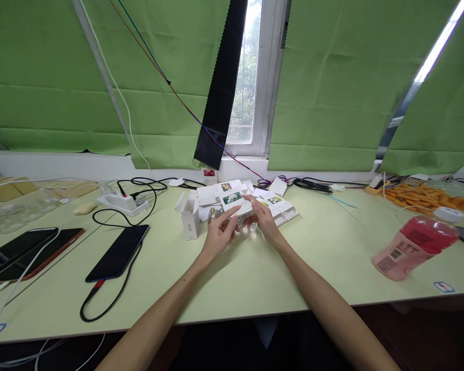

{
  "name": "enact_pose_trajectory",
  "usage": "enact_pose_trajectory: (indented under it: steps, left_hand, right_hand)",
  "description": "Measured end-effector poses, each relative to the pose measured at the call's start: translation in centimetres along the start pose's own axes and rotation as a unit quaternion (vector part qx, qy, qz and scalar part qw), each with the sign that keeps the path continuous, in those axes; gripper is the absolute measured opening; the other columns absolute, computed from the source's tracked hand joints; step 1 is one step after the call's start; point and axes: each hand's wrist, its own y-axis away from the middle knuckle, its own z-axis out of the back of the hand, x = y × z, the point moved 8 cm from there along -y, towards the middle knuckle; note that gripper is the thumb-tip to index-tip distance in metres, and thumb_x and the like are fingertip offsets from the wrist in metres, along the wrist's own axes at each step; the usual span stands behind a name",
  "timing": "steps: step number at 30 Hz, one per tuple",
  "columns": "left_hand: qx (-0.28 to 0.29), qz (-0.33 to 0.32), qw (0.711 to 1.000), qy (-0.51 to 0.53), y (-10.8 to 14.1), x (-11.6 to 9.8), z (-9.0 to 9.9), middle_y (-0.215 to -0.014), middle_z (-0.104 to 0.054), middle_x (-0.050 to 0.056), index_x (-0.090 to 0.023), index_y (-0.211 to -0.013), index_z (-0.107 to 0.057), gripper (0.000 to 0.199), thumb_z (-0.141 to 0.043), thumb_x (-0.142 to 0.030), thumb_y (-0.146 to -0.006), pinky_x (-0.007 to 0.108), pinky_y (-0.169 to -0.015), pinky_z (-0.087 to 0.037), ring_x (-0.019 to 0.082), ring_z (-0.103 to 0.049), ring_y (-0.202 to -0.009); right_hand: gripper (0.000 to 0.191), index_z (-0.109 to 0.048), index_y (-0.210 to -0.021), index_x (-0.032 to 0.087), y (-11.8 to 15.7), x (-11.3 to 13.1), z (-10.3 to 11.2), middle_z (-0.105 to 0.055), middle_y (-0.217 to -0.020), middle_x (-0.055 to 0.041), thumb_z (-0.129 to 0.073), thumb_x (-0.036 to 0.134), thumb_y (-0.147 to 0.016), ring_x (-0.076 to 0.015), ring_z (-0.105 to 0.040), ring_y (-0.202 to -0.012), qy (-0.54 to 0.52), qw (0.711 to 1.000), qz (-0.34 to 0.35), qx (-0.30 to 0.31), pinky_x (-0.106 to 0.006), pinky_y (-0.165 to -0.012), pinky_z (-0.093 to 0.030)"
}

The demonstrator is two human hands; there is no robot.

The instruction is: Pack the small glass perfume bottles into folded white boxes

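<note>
A small white cardboard box (234, 200) with a green floral picture on top is held between my two hands, above the middle of the table. My left hand (218, 236) grips its near left side, with the index finger reaching along the top. On the right edge is my right hand (265, 220), thumb and fingers around the box. Some fingers are hidden underneath. Shiny clear objects show just below and beside the hands, too small to name. To the left stands an upright white box (190, 221) with its top flaps raised.
More white boxes (280, 205) with pictures lie behind my hands. A phone (118, 253) with a black cable and a power strip (123, 203) are on the left. At right stands a tilted pink drink bottle (413, 247), near orange pieces (421, 200). Cables run along the wall.
</note>
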Motion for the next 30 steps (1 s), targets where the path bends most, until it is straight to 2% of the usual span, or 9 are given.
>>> enact_pose_trajectory:
  steps: [10,22,30]
  left_hand:
    - [0.001,0.006,1.0,-0.017,0.07,-0.13,0.0,-0.067,-0.064,0.002,-0.02,-0.138,-0.062,0.059,-0.058,-0.056,-0.092,0.022,-0.045,-0.042,0.01,-0.048,-0.048]
    - [-0.02,0.004,1.0,0.006,-0.08,0.49,0.16,-0.067,-0.061,0.001,-0.018,-0.135,-0.064,0.06,-0.053,-0.06,-0.094,0.022,-0.043,-0.04,0.01,-0.048,-0.047]
    - [-0.031,0.005,0.999,-0.015,0.01,-0.01,0.34,-0.066,-0.06,0.001,-0.018,-0.134,-0.064,0.059,-0.052,-0.06,-0.094,0.022,-0.043,-0.04,0.01,-0.047,-0.046]
  right_hand:
    - [0.066,-0.062,-0.135,0.02,-0.09,0.04,0.21,-0.068,-0.072,-0.003,-0.052,0.067,-0.089,-0.0185,-0.064,-0.057,0.005,1.0,0.005,-0.005,-0.03,-0.049,-0.049]
    - [0.064,-0.057,-0.14,0.021,-0.03,0.01,-0.12,-0.067,-0.072,-0.0018,-0.054,0.062,-0.091,-0.0178,-0.064,-0.056,-0.007,1.0,0.01,0.003,-0.03,-0.049,-0.047]
    - [0.068,-0.052,-0.144,0.02,0.03,-0.06,-0.26,-0.066,-0.074,-0.0022,-0.054,0.061,-0.089,-0.0184,-0.063,-0.057,-0.006,1.0,-0.004,0.006,-0.031,-0.051,-0.048]
